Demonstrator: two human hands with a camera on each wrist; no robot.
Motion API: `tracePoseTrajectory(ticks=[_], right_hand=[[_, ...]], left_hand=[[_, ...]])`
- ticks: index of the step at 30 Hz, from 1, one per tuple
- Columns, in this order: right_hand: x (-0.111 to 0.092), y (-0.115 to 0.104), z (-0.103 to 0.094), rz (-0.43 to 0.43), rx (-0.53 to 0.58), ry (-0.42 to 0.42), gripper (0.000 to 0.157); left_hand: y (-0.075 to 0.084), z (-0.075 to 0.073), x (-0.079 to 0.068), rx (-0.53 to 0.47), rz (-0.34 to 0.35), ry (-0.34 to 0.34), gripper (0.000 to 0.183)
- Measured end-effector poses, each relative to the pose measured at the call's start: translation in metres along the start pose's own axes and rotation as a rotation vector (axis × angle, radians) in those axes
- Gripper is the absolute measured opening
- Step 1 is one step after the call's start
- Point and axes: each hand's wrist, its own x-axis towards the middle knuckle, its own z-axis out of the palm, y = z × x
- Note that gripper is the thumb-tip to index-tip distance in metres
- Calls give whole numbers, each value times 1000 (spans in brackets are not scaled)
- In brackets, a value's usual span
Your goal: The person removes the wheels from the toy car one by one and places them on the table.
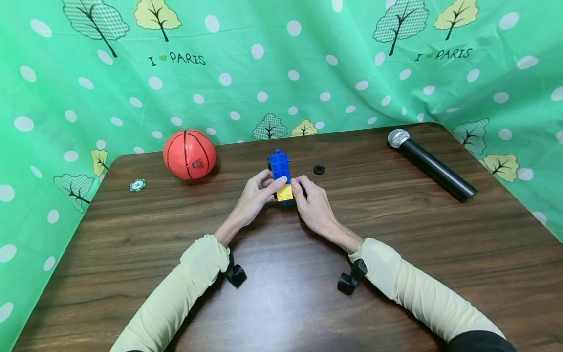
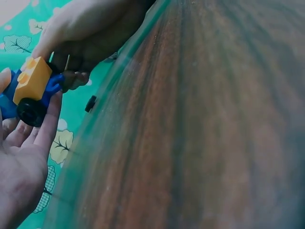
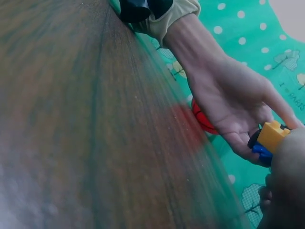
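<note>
- Green and white, a poker chip (image 1: 138,185) lies near the left edge of my wooden table (image 1: 281,293).
- Just right of it sits an orange toy basketball (image 1: 189,154), touching the tabletop, well apart from my hands.
- My left hand (image 1: 254,196) pinches the toy car from its left side, thumb curled onto the yellow brick (image 1: 284,192); the left wrist view shows the fingers cupped under a black wheel (image 2: 31,111).
- The blue toy car (image 1: 280,168) lies at the table's middle, between both hands, its far end pointing away from me, the yellow brick on its near end.
- My right hand (image 1: 313,205) grips the same near end from the right, fingertips curled against the yellow brick.
- A small black wheel (image 1: 318,169) lies loose just right of the car.
- Far right, a black microphone (image 1: 431,164) rests diagonally, silver head away from me.
</note>
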Motion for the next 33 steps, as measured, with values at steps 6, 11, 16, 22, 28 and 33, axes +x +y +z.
tracePoseTrajectory(ticks=[6,11,16,22,28,33], right_hand=[[0,-3,0,92,51,52,30],[0,-2,0,99,48,52,30],[0,1,1,23,-41,-6,29],[1,5,2,-110,-118,-65,25],[1,6,2,-175,-136,-77,23],[1,7,3,-202,-122,-51,18]], left_hand=[[2,3,0,68,44,25,32],[3,5,1,107,58,55,30],[3,2,1,144,54,48,28],[6,-5,0,104,0,-6,27],[3,-8,1,-7,-50,-37,30],[2,-9,0,-83,-76,-50,33]])
